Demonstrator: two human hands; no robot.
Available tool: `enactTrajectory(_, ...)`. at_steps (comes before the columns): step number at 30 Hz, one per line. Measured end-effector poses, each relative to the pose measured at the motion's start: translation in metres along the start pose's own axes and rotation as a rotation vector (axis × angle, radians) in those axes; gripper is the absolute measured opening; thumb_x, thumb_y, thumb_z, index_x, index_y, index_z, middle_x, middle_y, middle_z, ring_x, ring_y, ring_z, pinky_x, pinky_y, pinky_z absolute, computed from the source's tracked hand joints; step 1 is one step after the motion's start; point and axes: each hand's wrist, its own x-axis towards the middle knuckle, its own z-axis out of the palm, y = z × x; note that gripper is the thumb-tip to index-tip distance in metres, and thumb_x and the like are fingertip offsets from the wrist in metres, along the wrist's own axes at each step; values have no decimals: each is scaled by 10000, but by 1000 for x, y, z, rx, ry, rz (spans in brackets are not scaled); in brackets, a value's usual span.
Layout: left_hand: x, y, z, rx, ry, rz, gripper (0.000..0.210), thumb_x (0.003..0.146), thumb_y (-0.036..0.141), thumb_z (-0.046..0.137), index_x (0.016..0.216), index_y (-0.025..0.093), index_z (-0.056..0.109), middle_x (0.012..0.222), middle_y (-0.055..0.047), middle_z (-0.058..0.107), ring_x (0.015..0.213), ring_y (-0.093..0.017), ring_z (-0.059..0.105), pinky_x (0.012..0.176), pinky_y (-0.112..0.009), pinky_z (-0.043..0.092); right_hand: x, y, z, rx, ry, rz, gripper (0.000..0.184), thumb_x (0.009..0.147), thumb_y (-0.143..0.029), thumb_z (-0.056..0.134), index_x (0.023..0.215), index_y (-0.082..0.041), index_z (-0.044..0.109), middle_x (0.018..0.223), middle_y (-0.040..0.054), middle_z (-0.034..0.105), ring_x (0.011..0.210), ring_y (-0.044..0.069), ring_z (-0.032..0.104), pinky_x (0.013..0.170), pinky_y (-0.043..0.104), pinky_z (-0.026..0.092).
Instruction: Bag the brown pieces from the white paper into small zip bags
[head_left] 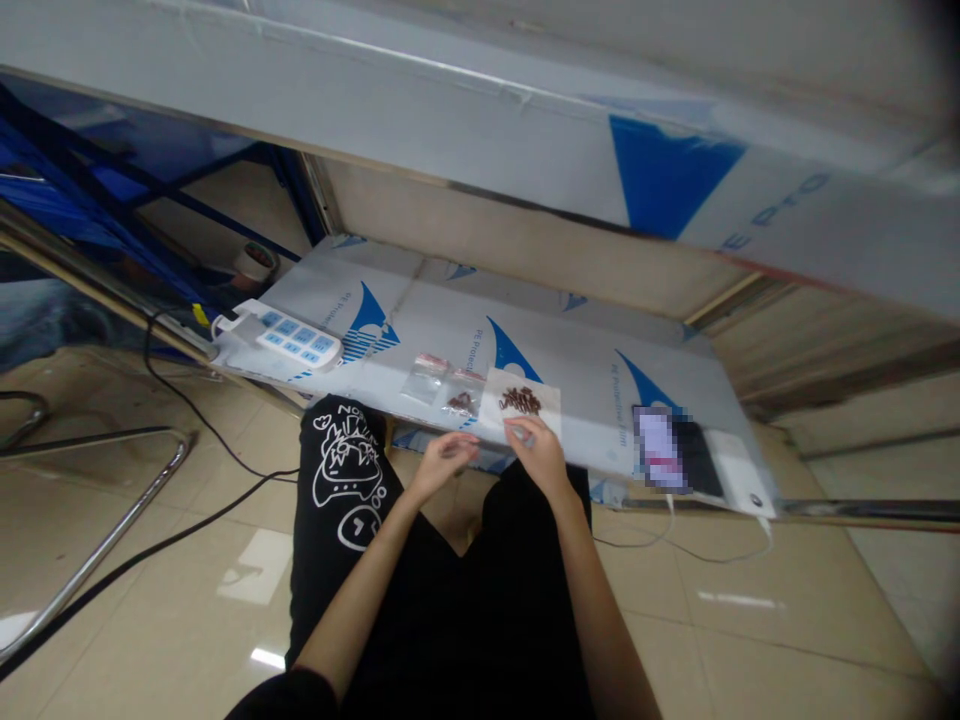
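Observation:
My left hand (pixel 448 458) is just off the front edge of the shelf, fingers curved, with a gap to the thumb. Opposite it, my right hand (pixel 538 452) reaches over that edge, fingers loosely bent and apart. I see nothing held in either hand. Right beyond my right fingertips lies a pile of small dark brown pieces (pixel 521 401) on a white sheet (pixel 551 402). Left of it is a small clear zip bag (pixel 463 392) with a few brown pieces inside. Another clear zip bag (pixel 424 378), seemingly without contents, lies farther left.
The film-covered shelf (pixel 585 400) holds a white power strip (pixel 300 338) at left, and a phone (pixel 660 450) and a white cabled device (pixel 739 470) at right. An upper shelf (pixel 450 140) overhangs it. A metal chair frame (pixel 150 500) and black cable (pixel 202 515) are at left.

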Motion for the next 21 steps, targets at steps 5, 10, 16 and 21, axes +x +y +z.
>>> enactTrajectory(5, 0, 5, 4, -339, -108, -190, 353, 700, 400, 659, 920, 127, 615, 808, -76, 695, 725, -209, 675, 766, -355, 498, -10, 30, -7, -152, 62, 158, 278, 747, -319, 514, 963, -197, 638, 965, 41, 633, 622, 137, 557, 667, 286, 464)
enactTrajectory(10, -6, 10, 8, -353, -188, -222, 308, 689, 388, 674, 837, 127, 602, 733, -45, 673, 650, -182, 666, 753, -331, 489, -21, 39, -3, -274, 162, 313, 272, 783, -338, 478, 980, -238, 638, 941, 8, 654, 626, 138, 571, 624, 261, 418)
enactTrajectory(16, 0, -4, 9, -205, -239, -203, 246, 657, 354, 682, 687, 138, 568, 646, -4, 622, 585, -131, 622, 645, -261, 476, -13, 45, 1, -409, 296, 365, 271, 789, -311, 479, 986, -248, 654, 956, 22, 643, 660, 147, 568, 563, 243, 354)
enactTrajectory(21, 3, -15, 15, -116, -258, -221, 266, 560, 300, 748, 673, 130, 578, 630, 3, 615, 528, -97, 574, 548, -210, 437, 7, 54, 1, -450, 377, 380, 272, 767, -350, 523, 944, -227, 688, 1002, 62, 614, 751, 188, 572, 591, 263, 370)
